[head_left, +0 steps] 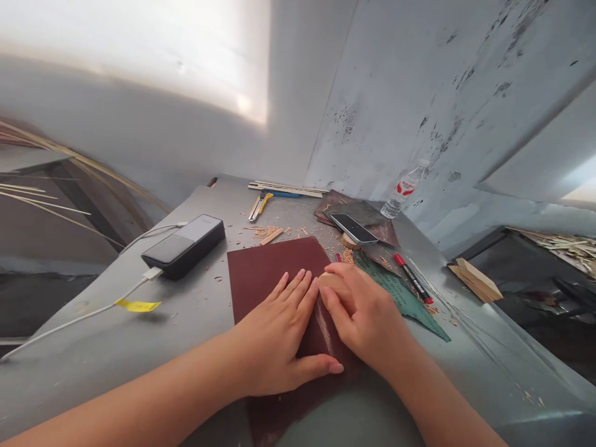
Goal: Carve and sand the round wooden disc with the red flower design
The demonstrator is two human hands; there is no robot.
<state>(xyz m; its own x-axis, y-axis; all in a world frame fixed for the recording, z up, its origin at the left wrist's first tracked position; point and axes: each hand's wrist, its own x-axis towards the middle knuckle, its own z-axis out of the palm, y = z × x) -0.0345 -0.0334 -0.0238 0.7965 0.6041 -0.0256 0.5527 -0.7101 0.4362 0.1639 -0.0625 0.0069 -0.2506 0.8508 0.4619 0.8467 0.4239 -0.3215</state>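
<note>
A dark red sheet of sandpaper (270, 267) lies flat on the grey table (93, 347) in front of me. My left hand (279, 335) rests palm down on the sheet with fingers stretched out and thumb spread. My right hand (356, 310) is curled over a small pale wooden piece (327, 280) and presses it against the sheet, right beside my left fingertips. Most of the wooden piece is hidden under the fingers.
A black power bank (184, 245) with a white cable sits at the left. Behind the sheet lie a phone (354, 228), a yellow utility knife (258, 205), wood strips, shavings, a red marker (412, 277), green sandpaper (400, 295), a water bottle (403, 189) and wooden blocks (475, 279).
</note>
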